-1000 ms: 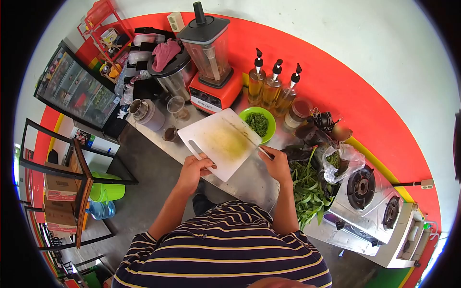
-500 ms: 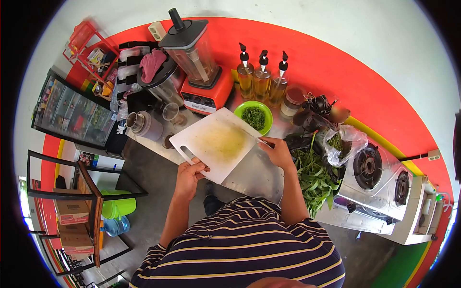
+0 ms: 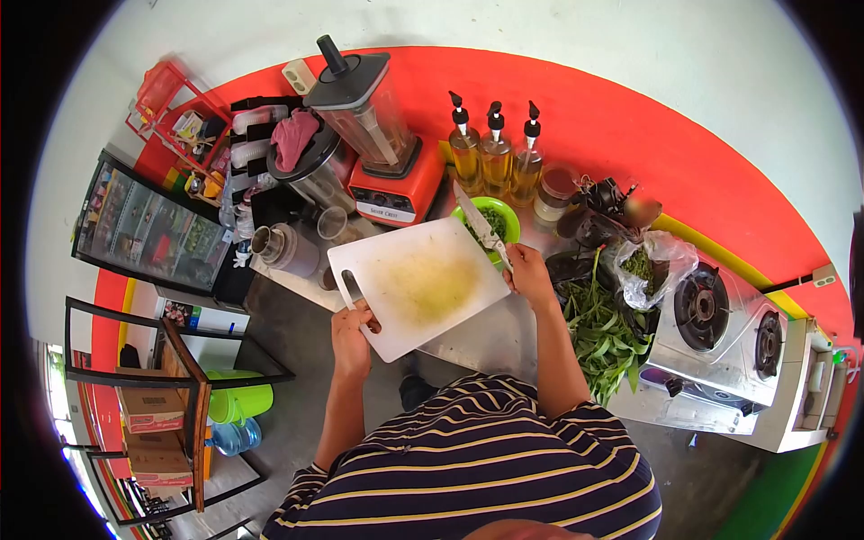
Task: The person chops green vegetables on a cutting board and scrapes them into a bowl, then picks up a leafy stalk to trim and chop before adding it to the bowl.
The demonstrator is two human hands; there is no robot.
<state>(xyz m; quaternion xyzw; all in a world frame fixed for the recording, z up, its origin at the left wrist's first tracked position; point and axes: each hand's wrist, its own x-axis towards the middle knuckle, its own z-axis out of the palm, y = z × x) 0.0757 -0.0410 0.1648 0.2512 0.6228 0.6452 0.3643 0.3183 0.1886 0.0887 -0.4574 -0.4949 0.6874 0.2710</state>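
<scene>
One silver metal tabletop (image 3: pixel 490 340) is carrying nearly everything. One two-burner stainless gas stove (image 3: pixel 733 308) is sitting toward its right end. One pile of long green leaves (image 3: pixel 601 340) is lying just left of the stove, by the near edge. One red-based blender with a clear jug and black lid (image 3: pixel 392 193) is standing toward the far edge, left of centre.

One white rectangular plastic cutting board (image 3: pixel 423 281), stained yellow-green, is being held above the near edge, tilted. Three clear pump bottles of amber liquid (image 3: pixel 496 167) are standing in a row along the far edge. One round lime-green bowl (image 3: pixel 513 225) of chopped greens is sitting in front of them.

Left hand (image 3: pixel 349 340) (one): gripping the board at its slotted handle, thumb on top, other fingers partly hidden. Right hand (image 3: pixel 533 275) (one): fingers curling closed around one metal-bladed knife (image 3: pixel 482 223), blade pointing toward the far edge.
</scene>
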